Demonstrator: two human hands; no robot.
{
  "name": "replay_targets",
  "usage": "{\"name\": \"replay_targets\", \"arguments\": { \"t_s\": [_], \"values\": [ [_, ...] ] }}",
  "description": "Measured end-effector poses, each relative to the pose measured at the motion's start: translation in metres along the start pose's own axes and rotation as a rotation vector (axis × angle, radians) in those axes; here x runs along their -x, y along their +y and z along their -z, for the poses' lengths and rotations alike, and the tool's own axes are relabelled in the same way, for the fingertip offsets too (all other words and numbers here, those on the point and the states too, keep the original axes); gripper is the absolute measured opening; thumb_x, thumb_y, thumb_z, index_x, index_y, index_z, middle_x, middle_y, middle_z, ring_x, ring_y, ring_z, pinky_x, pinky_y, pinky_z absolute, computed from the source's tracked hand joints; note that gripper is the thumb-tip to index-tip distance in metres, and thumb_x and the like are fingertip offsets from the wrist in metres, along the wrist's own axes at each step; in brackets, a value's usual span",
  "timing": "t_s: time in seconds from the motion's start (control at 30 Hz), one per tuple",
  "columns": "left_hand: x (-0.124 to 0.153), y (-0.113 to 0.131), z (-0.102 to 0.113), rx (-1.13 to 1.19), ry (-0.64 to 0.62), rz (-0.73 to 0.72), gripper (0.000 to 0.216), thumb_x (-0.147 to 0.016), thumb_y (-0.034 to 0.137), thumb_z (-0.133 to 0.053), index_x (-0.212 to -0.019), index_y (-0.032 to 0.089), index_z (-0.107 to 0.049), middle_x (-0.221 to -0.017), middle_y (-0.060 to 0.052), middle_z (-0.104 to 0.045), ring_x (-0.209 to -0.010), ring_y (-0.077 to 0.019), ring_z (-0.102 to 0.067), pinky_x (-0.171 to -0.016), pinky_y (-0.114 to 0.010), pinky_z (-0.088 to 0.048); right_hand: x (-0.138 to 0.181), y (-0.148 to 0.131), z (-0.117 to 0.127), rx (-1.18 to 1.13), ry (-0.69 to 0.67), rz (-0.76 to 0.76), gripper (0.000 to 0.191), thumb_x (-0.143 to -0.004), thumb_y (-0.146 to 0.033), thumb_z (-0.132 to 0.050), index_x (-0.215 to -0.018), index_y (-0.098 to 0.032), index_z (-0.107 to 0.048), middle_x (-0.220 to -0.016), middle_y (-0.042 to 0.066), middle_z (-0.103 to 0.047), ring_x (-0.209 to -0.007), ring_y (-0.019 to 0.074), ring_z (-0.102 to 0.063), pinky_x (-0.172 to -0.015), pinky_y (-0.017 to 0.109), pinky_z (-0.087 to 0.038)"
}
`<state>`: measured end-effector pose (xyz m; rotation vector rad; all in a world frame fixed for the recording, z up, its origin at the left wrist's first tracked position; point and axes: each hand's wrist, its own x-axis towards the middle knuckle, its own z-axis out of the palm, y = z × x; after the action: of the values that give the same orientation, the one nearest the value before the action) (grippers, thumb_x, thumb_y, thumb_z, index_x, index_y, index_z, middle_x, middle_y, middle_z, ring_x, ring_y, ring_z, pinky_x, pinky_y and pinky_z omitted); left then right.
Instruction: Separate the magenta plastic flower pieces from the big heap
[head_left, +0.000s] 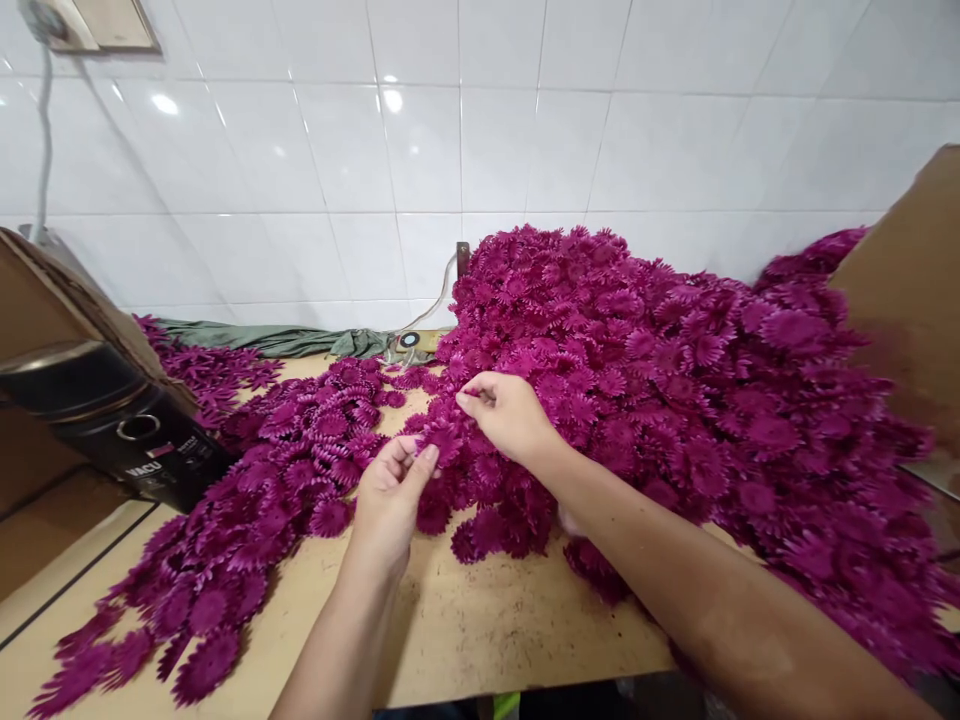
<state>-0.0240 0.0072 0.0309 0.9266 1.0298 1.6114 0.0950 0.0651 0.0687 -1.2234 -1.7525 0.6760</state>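
Note:
My left hand (388, 495) is closed, thumb against fingers, on the edge of a magenta artificial flower (444, 440) with fringed petals. Just above and to the right of it, my right hand (511, 418) makes a pinch. A tiny dark magenta bit shows at its fingertips, too small to name. Behind my right hand rises a large heap of similar magenta flowers (600, 330). Left of my left hand lies a second, lower pile of magenta flowers (255, 490), some overlapping in rows.
A black bottle (142, 430) leans at the left beside a cardboard box (60, 300). Another cardboard sheet (900, 310) stands at the right. Green cloth (285, 338) and a small yellow object (416, 341) lie along the white tiled wall (315, 150). The wooden table (480, 620) shows its front edge.

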Motion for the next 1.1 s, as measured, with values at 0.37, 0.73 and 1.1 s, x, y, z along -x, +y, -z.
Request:
{"name": "replay_targets", "arguments": {
  "t_s": [0.37, 0.73, 1.1],
  "values": [
    [0.012, 0.020, 0.022, 0.055, 0.048, 0.028, 0.019, -0.054, 0.021, -0.071, -0.068, 0.016, -0.060, -0.061, 0.003, -0.059, -0.056, -0.0087, -0.052, -0.054, -0.019, -0.044, -0.024, 0.004, 0.060, -0.008, 0.237, -0.040, 0.010, -0.070, -0.020, -0.054, -0.062, -0.017, -0.050, -0.057, -0.003, -0.050, -0.054, 0.0103, -0.045, -0.058, 0.025, -0.037],
    [0.007, 0.018, 0.000, 0.148, -0.085, 0.202, 0.024, -0.059, 0.029, -0.065, -0.079, 0.017, -0.059, -0.057, 0.004, -0.047, -0.052, -0.0078, -0.045, -0.041, -0.016, -0.036, 0.001, 0.002, 0.018, 0.068, -0.085, -0.058, 0.038, -0.069, -0.041, -0.057, -0.047, -0.019, -0.035, -0.043, -0.008, -0.030, -0.042, 0.0056, -0.027, -0.044, 0.022, -0.021],
    [-0.014, 0.010, -0.009, 0.017, 0.050, 0.042, 0.027, -0.048, 0.031, -0.074, -0.060, 0.016, -0.054, -0.050, 0.007, -0.049, -0.046, -0.0063, -0.043, -0.046, -0.018, -0.035, 0.016, -0.005, 0.006, -0.357, -0.359, -0.070, 0.047, -0.066, -0.059, -0.053, -0.051, -0.020, -0.033, -0.043, -0.010, -0.027, -0.039, 0.0044, -0.023, -0.042, 0.021, -0.019]
  ]
}}
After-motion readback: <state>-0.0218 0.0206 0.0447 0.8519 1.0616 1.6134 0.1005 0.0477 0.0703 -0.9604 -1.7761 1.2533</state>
